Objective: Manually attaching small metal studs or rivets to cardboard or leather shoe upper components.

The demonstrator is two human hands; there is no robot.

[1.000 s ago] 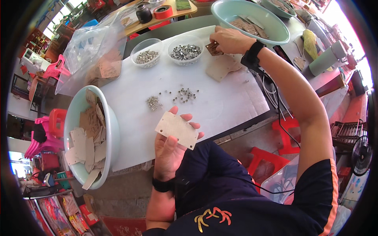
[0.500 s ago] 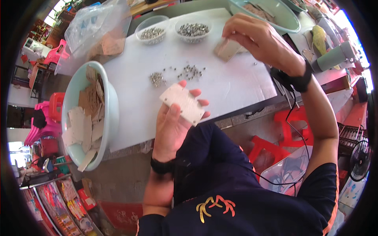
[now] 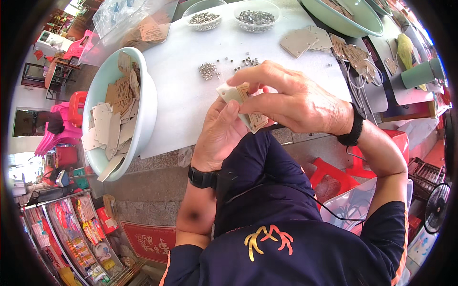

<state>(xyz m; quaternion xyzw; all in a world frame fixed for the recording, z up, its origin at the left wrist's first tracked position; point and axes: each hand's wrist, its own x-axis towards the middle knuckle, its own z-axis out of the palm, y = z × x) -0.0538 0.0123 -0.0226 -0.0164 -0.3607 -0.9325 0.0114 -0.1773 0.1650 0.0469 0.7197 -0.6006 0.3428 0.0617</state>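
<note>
My left hand [image 3: 214, 128] is closed around a pale rectangular card [image 3: 228, 93] with small holes at its corners, thumb on top. Over it reaches my right hand [image 3: 300, 100], its fingers gripping a tan card with dark print [image 3: 258, 121] against the pale one. The fingers cover much of both cards. Just beyond the hands, on the white tabletop [image 3: 171, 95], lie a small pile of silvery metal bits [image 3: 208, 71] and loose dark metal pieces [image 3: 249, 62]. Farther right is a stack of pale cards [image 3: 298, 42].
At the left a pale green basin [image 3: 148, 90] holds pale and tan cards. Two clear bowls of metal pieces, a left bowl [image 3: 204, 19] and a right bowl [image 3: 256, 19], stand at the back. A green basin [image 3: 369, 29], cables [image 3: 365, 95] and a green tumbler [image 3: 420, 74] are at right.
My right hand has come from the card stack down to my left hand, bringing a tan printed card onto the pale one. The view has shifted, so the table sits higher.
</note>
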